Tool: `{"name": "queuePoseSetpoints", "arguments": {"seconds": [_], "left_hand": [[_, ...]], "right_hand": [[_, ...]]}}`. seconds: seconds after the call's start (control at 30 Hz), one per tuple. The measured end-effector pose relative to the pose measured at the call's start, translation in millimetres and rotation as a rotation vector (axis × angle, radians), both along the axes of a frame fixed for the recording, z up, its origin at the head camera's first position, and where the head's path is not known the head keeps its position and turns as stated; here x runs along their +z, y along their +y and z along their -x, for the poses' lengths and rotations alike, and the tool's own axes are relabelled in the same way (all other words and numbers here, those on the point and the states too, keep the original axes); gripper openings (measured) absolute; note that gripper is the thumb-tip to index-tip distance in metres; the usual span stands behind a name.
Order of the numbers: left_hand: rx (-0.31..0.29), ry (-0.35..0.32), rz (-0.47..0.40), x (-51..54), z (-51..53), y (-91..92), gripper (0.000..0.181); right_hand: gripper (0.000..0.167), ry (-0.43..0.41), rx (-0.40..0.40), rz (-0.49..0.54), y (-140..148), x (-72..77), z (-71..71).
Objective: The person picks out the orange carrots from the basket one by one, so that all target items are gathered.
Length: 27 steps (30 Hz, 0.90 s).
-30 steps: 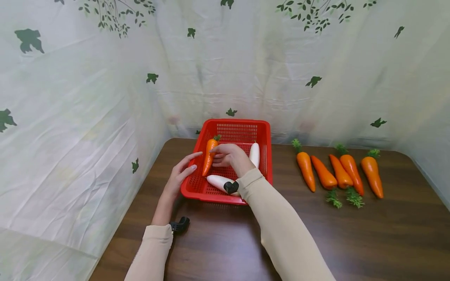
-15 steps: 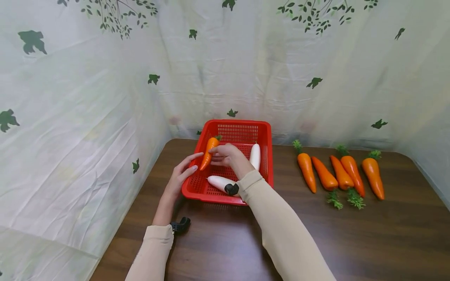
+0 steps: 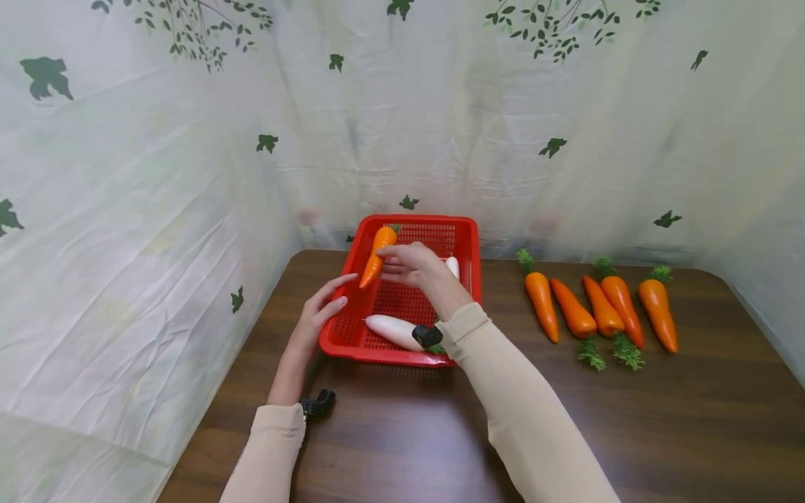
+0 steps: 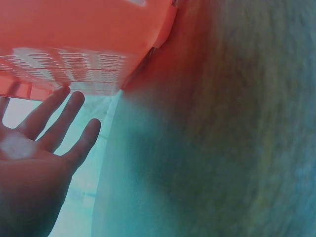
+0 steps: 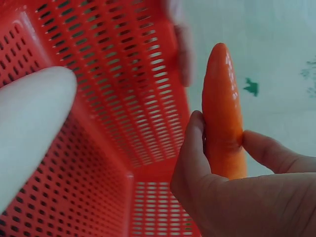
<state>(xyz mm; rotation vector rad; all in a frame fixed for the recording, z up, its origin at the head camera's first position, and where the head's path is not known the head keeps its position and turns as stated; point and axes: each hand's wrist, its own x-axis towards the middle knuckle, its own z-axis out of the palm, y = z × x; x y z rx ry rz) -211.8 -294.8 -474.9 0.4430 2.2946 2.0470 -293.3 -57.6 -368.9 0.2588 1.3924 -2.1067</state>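
In the head view, my right hand (image 3: 411, 265) pinches an orange carrot (image 3: 380, 253) between thumb and fingers, above the left side of a red slotted basket (image 3: 468, 241). The right wrist view has the carrot (image 5: 223, 108) close up, its tapered tip upward and the hand around its lower part. Beside the basket's left rim is my left hand (image 3: 316, 314), touching it. In the left wrist view the fingers of that hand (image 4: 34, 163) are straight and spread along the basket's outer wall (image 4: 89, 29). Two white radishes lie in the basket, one near the front (image 3: 391, 330), one at the right (image 3: 453, 266), partly hidden.
Several more carrots (image 3: 572, 309) with green tops lie in a row on the brown wooden table (image 3: 629, 419), right of the basket. A pale leaf-patterned cloth (image 3: 409, 126) hangs behind and to the left of the table.
My right hand has lifted the carrot up and slightly away from the basket's floor. The left hand has stayed at the rim. The view has shifted slightly.
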Motion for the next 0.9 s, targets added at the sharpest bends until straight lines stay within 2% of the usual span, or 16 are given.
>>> {"name": "queuePoseSetpoints", "arguments": {"seconds": [0.23, 0.47, 0.67, 0.9], "left_hand": [[-0.007, -0.008, -0.013, 0.3, -1.4, -2.8, 0.050], [-0.005, -0.005, -0.007, 3.5, -3.0, -3.6, 0.049], [-0.005, -0.003, -0.009, 2.8, -4.3, -1.8, 0.049], [0.004, -0.010, -0.018, 3.2, -3.3, 1.0, 0.051]], "right_hand": [[0.039, 0.087, 0.015, 0.048, 14.9, 15.2, -15.3], [0.037, 0.179, 0.066, 0.038, 30.2, 20.7, -37.9], [0.043, 0.270, 0.084, 0.031, 46.3, 22.9, -58.7], [0.054, 0.320, 0.060, -0.021, 69.0, 20.5, -79.0]]}}
